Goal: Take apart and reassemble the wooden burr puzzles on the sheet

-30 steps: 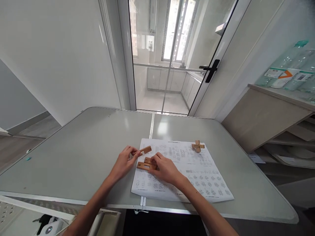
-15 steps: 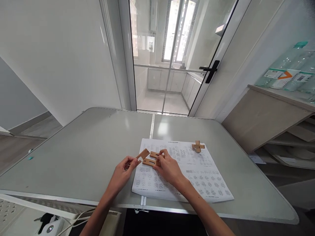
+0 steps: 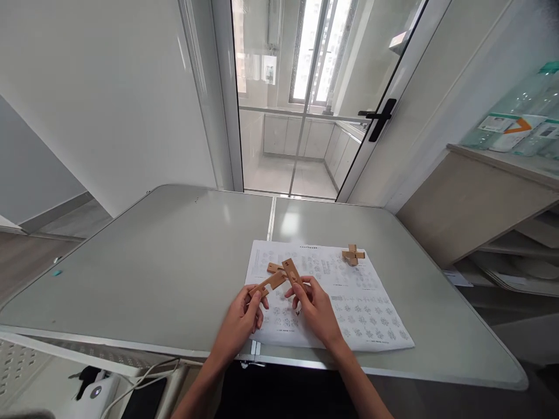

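Observation:
My left hand (image 3: 247,311) pinches a notched wooden puzzle piece (image 3: 276,281), which slants up to the right. Between the fingers of my right hand (image 3: 315,304) is a slotted wooden puzzle piece (image 3: 290,269) marked with a 2, its top leaning left. The two pieces meet or overlap near their upper ends; whether they touch I cannot tell. Just behind them another wooden piece (image 3: 272,267) lies on the printed sheet (image 3: 367,326), partly hidden. An assembled cross-shaped wooden puzzle (image 3: 353,255) rests at the sheet's far right corner.
The sheet lies on a grey-green table (image 3: 174,267) with a metal seam (image 3: 271,218). Beyond stands a glass door (image 3: 301,134) with a black handle (image 3: 381,119). Plastic bottles (image 3: 519,131) stand on a shelf at right. A white device (image 3: 94,396) and cables are below, left.
My right hand has lifted the piece marked 2 off the sheet and tilted it upright. My left hand has moved right with its notched piece, bringing it up to the other.

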A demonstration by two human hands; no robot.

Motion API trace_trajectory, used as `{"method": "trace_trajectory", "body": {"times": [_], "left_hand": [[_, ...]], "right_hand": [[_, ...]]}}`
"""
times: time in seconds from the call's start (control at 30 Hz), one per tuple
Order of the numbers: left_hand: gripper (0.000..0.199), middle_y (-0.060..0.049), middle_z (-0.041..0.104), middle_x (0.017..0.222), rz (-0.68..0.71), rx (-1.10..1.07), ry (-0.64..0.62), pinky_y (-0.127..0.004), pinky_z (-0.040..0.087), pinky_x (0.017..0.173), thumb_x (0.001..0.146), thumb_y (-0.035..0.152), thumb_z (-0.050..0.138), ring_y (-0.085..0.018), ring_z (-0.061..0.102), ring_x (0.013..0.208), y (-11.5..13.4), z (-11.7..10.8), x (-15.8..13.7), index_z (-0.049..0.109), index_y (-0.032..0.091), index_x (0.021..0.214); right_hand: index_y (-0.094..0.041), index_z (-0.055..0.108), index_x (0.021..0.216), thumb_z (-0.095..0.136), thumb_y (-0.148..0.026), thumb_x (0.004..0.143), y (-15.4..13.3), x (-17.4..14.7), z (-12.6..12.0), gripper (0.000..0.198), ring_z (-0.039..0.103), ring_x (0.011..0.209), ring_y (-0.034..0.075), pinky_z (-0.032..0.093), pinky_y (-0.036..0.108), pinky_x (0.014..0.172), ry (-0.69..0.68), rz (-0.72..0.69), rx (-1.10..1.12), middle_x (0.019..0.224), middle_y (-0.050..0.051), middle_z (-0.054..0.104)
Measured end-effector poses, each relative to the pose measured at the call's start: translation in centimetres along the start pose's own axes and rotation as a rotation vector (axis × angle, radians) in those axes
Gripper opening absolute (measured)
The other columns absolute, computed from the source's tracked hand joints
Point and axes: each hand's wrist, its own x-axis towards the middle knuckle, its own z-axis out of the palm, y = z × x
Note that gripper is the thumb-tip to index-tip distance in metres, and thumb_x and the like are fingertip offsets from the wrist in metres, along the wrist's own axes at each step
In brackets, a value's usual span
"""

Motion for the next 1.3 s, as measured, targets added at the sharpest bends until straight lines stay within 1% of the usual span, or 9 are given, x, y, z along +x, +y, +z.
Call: {"method": "trace_trajectory", "body": {"times": [0.13, 0.3, 0.4, 0.5, 0.67, 0.83, 1.1, 1.2, 1.3], "left_hand": [[0.047, -0.002, 0.066, 0.093, 0.019, 0.013, -0.041, -0.023, 0.038, 0.047, 0.097, 0.064, 0.054, -0.008, 0.051, 0.050, -0.2, 1.3, -0.2, 0.055, 0.020, 0.113], [0.040, -0.001, 0.070, 0.086, 0.078, 0.088, -0.049, -0.025, 0.046, 0.054, 0.101, 0.057, 0.053, -0.010, 0.053, 0.051, -0.4, 2.0, -0.3, 0.058, 0.021, 0.116], [0.036, -0.002, 0.073, 0.086, 0.103, 0.140, -0.028, -0.026, 0.048, 0.057, 0.102, 0.054, 0.054, -0.011, 0.054, 0.052, -0.5, 2.2, -0.3, 0.060, 0.021, 0.116], [0.034, -0.004, 0.075, 0.091, 0.102, 0.146, -0.021, -0.026, 0.048, 0.057, 0.102, 0.052, 0.054, -0.010, 0.054, 0.052, -0.5, 2.3, -0.3, 0.060, 0.021, 0.115], [0.032, -0.003, 0.074, 0.091, 0.116, 0.162, -0.049, -0.025, 0.045, 0.056, 0.104, 0.051, 0.053, -0.009, 0.052, 0.053, -0.4, 2.2, -0.4, 0.060, 0.020, 0.112], [0.033, -0.001, 0.068, 0.085, 0.126, 0.167, -0.091, -0.024, 0.042, 0.057, 0.106, 0.050, 0.050, -0.009, 0.048, 0.055, -0.5, 2.0, -0.6, 0.059, 0.019, 0.112], [0.040, 0.000, 0.060, 0.077, 0.097, 0.161, -0.119, -0.024, 0.039, 0.059, 0.105, 0.055, 0.049, -0.013, 0.048, 0.063, -0.5, 1.8, -0.7, 0.060, 0.017, 0.113], [0.042, 0.000, 0.057, 0.075, 0.081, 0.129, -0.145, -0.024, 0.039, 0.061, 0.105, 0.057, 0.049, -0.013, 0.047, 0.065, -0.6, 1.5, -0.6, 0.061, 0.017, 0.109], [0.042, 0.002, 0.053, 0.074, 0.076, 0.110, -0.169, -0.024, 0.037, 0.061, 0.105, 0.057, 0.050, -0.013, 0.045, 0.066, -0.5, 1.4, -0.6, 0.061, 0.017, 0.109]], "right_hand": [[-0.024, 0.062, 0.109, 0.052, -0.059, 0.105, 0.3, -1.1, 0.4, 0.037, 0.066, 0.068, 0.019, 0.053, 0.035, 0.071, 0.039, 0.003, 0.070, 0.102, 0.008, 0.077], [-0.025, 0.057, 0.119, 0.048, -0.054, 0.107, 1.3, -1.7, 1.2, 0.033, 0.067, 0.072, 0.020, 0.051, 0.033, 0.065, -0.002, -0.001, 0.136, 0.102, 0.006, 0.074], [-0.025, 0.054, 0.129, 0.045, -0.051, 0.108, 1.5, -2.0, 1.2, 0.035, 0.069, 0.076, 0.022, 0.051, 0.032, 0.065, 0.018, -0.009, 0.068, 0.092, 0.004, 0.072], [-0.025, 0.051, 0.138, 0.041, -0.046, 0.110, 1.2, -2.3, 1.1, 0.037, 0.070, 0.081, 0.023, 0.052, 0.034, 0.070, 0.075, -0.025, -0.022, 0.095, 0.006, 0.073], [-0.022, 0.048, 0.151, 0.038, -0.037, 0.111, 1.4, -2.5, 1.2, 0.044, 0.070, 0.080, 0.022, 0.057, 0.037, 0.078, 0.142, -0.154, -0.162, 0.095, 0.007, 0.074], [-0.024, 0.048, 0.156, 0.037, -0.031, 0.111, 1.8, -2.6, 1.5, 0.046, 0.072, 0.087, 0.021, 0.061, 0.037, 0.080, 0.207, -0.297, -0.248, 0.111, 0.010, 0.076], [-0.026, 0.047, 0.157, 0.038, -0.026, 0.112, 1.9, -2.7, 1.5, 0.045, 0.074, 0.095, 0.021, 0.063, 0.038, 0.087, 0.238, -0.370, -0.302, 0.116, 0.009, 0.076], [-0.026, 0.046, 0.158, 0.038, -0.024, 0.112, 2.2, -2.6, 1.5, 0.046, 0.073, 0.111, 0.022, 0.062, 0.040, 0.096, 0.223, -0.396, -0.317, 0.130, 0.011, 0.073], [-0.029, 0.044, 0.160, 0.038, -0.021, 0.112, 2.2, -2.6, 1.4, 0.049, 0.065, 0.132, 0.023, 0.058, 0.042, 0.106, 0.196, -0.420, -0.325, 0.150, 0.010, 0.063]]}}
